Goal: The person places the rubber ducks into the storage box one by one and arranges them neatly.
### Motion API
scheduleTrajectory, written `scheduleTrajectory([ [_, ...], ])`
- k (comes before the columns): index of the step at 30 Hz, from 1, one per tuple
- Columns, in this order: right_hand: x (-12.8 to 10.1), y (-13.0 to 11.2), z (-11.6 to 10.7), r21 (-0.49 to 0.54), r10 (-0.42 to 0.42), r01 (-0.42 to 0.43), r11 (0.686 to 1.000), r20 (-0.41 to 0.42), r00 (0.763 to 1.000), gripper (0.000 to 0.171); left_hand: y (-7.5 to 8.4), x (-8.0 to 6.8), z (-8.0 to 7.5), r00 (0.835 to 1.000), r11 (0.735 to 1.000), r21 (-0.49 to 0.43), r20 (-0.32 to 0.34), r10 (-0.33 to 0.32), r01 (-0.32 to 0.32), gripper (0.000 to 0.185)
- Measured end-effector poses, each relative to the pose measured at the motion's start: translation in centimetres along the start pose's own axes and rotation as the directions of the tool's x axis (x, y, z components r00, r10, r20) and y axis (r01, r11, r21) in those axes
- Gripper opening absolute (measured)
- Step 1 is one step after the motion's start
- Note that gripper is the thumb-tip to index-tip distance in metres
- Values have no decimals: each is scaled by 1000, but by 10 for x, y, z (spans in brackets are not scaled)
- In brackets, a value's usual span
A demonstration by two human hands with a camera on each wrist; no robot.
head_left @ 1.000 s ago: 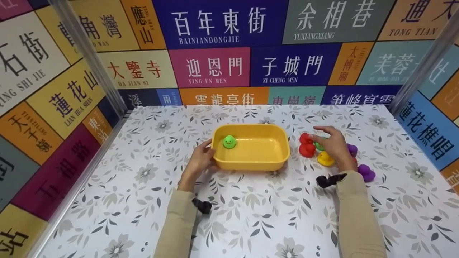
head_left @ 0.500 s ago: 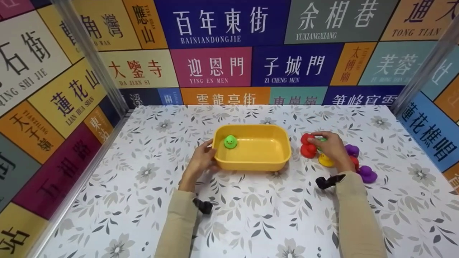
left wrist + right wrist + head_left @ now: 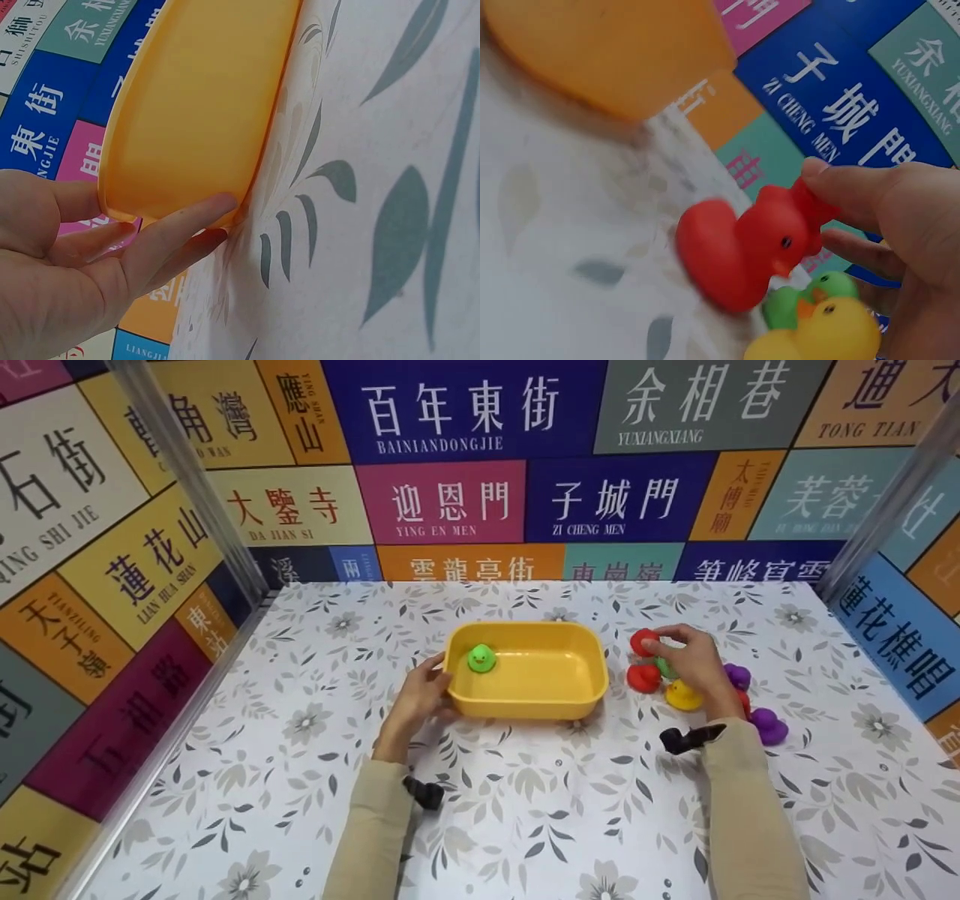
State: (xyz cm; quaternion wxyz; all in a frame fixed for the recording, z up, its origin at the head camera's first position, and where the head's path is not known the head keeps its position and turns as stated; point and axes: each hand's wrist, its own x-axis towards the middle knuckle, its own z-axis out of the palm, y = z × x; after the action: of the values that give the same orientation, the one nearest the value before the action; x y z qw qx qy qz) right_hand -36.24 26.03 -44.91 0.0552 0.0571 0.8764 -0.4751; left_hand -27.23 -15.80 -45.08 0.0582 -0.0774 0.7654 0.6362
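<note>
A yellow plastic bin (image 3: 528,707) stands mid-table with a green rubber duck (image 3: 481,659) inside at its left end. My left hand (image 3: 421,694) rests against the bin's left end, its fairly straight fingers touching the outer wall and rim. To the right of the bin, my right hand (image 3: 691,658) pinches a red rubber duck (image 3: 643,643) between thumb and fingers. In the right wrist view most of that duck is hidden behind a second red duck (image 3: 718,253). Beside these sit a yellow duck (image 3: 847,330) and another green duck (image 3: 832,286), partly covered by the hand.
Two purple ducks, one at the back (image 3: 739,675) and one nearer (image 3: 768,727), lie by my right wrist with a partly hidden red duck (image 3: 744,703). The tabletop (image 3: 510,825) has a floral cover. Printed sign panels (image 3: 480,502) wall in the back and both sides.
My right hand has come down onto the red duck, pinched it and moved it slightly back, apart from the other red duck. The left hand and the bin stay put.
</note>
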Motion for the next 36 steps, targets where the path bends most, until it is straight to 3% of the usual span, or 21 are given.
scheduleTrajectory([
  [10,-15,-34,-2,119,-19,22,993,-32,999,72,-2,1,1,1000,999,-38,-5,-19,19,52],
  [15,-22,-45,1,204,-77,79,976,-15,997,68,-1,0,0,1000,999,-32,-5,-19,18,52],
  [36,-32,-87,42,174,-120,104,979,89,989,63,0,-2,2,1000,999,-33,-7,12,-12,52],
])
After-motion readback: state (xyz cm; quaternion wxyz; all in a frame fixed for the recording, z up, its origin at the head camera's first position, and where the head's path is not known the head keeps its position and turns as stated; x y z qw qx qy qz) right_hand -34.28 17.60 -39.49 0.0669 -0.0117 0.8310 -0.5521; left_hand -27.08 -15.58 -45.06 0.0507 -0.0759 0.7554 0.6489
